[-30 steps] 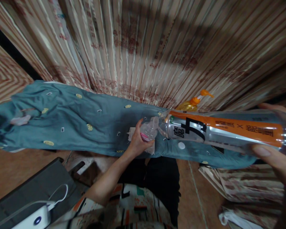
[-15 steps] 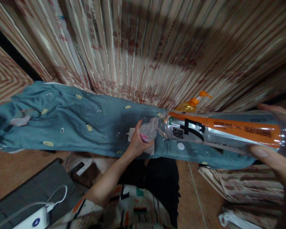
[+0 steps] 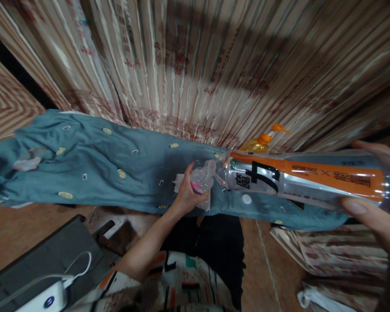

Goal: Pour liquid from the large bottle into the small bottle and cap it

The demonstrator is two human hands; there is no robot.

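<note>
My right hand is wrapped round the base of a large clear plastic bottle with an orange and silver label. That bottle lies nearly level, its neck pointing left. My left hand grips a small clear bottle with a pink label, tilted so its mouth meets the large bottle's mouth. Whether liquid passes between the mouths I cannot tell. Beneath my left hand a white paper piece rests on the green cloth. A white round cap sits on the cloth below the large bottle.
Behind the large bottle stands an orange pump bottle. Crumpled clear plastic lies on the cloth's left end. A pleated curtain hangs along the far side. At lower left, a white power bank with a cable lies on a dark surface.
</note>
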